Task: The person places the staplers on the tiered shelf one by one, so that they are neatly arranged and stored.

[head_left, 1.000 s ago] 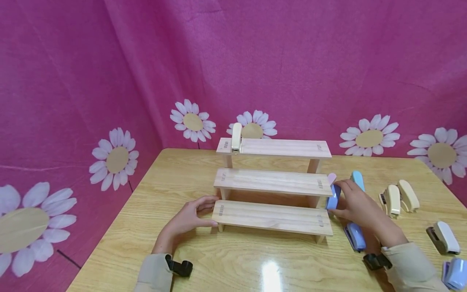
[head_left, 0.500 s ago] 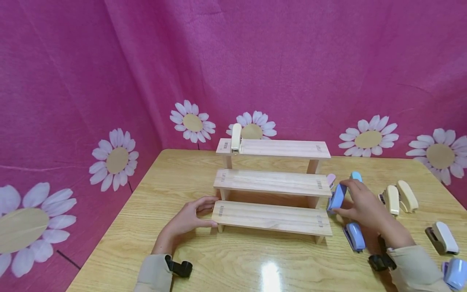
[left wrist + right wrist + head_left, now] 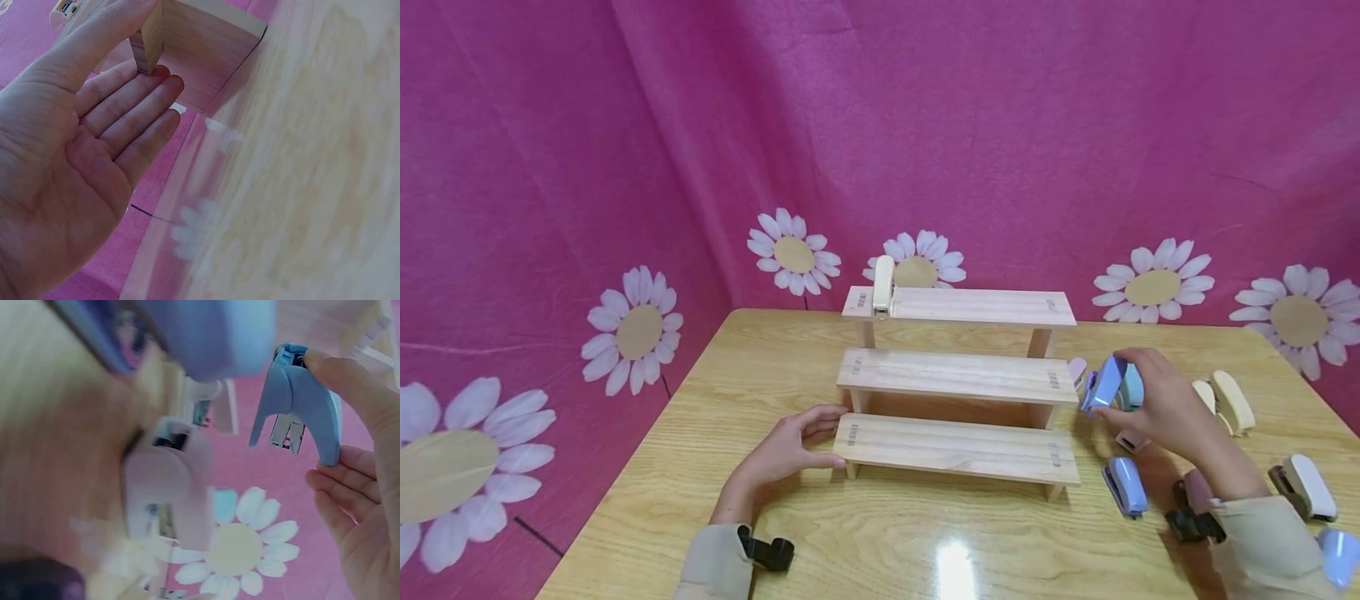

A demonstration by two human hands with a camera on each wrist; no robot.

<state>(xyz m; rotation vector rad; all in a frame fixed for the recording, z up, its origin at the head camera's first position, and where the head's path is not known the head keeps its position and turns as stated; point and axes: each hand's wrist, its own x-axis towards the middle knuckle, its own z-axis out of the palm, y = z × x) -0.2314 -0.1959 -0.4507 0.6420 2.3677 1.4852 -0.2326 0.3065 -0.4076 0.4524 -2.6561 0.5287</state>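
My right hand (image 3: 1168,404) pinches a small blue stapler (image 3: 1105,385) to the right of a three-tier wooden stand (image 3: 955,446). In the right wrist view, the thumb lies at one end of this blue stapler (image 3: 312,394) and the fingertips at the other, its open mouth facing away from the palm. My left hand (image 3: 790,446) touches the left end of the stand's lowest shelf, thumb near the front corner. The left wrist view shows its fingers (image 3: 125,115) extended, fingertips at the wood. A cream stapler (image 3: 883,283) stands on the top shelf's left end.
Right of the stand are a pink stapler (image 3: 1077,369), a turquoise one (image 3: 1132,386), another blue one (image 3: 1125,486), cream ones (image 3: 1234,400), a white one (image 3: 1309,485) and a periwinkle one (image 3: 1340,554). A pink flowered cloth (image 3: 1000,150) hangs behind the table.
My right hand has lifted the blue stapler up and rightward, away from the stand's right side, tilting it. The left hand keeps its place at the lowest shelf.
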